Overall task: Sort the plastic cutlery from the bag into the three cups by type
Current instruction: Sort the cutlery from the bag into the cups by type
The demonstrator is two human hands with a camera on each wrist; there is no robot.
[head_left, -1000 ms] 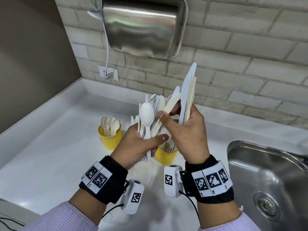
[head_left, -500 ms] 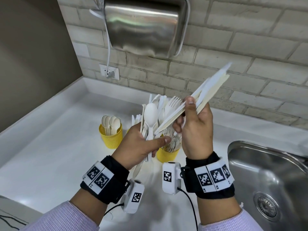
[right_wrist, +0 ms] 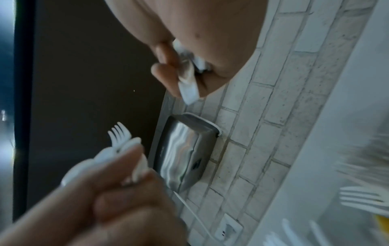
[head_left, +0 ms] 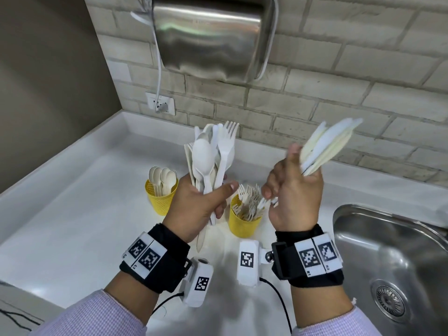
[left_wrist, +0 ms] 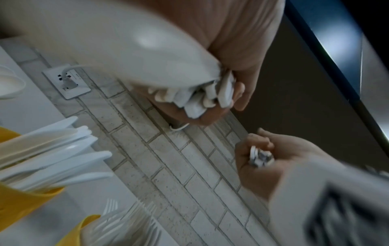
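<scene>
Right hand (head_left: 294, 187): clamped on a fan of knives (head_left: 326, 147), handles pinched low between thumb and curled fingers, blades angled up and to the right toward the brick wall.
Left hand (head_left: 198, 204): wrapped round a mixed bundle (head_left: 211, 156) of spoons, forks and more, held upright with handle ends poking out below the palm.
Hands apart: well separated, no contact between the two bunches.
Spoon cup (head_left: 161, 197): yellow, on the white desk (head_left: 72, 214) at left, holding only spoons.
Fork cup (head_left: 244, 220): yellow, between the wrists, full of forks.
Knife cup (left_wrist: 23, 204): hidden behind the left hand in the head view; visible in the left wrist view, yellow, knives already standing in it, next to the fork cup.
Bag: not seen in any view.
Step in hand, as judged: carry the pulled-out knives to the knife cup.
Doing it well: square the fan into a tighter stack first; swing the right wrist so handles point down; cross behind the left hand's bundle without clipping it; lower handles inside the rim before loosening the pinch, so none skids onto the desk or into the fork cup.
Risk: loose blades slipping from the splayed fan; sink (head_left: 392, 263) close at right.
Right wrist pose: raised, palm turned inward, thumb up.
Left wrist pose: steady, thumb laid across the bundle front.
</scene>
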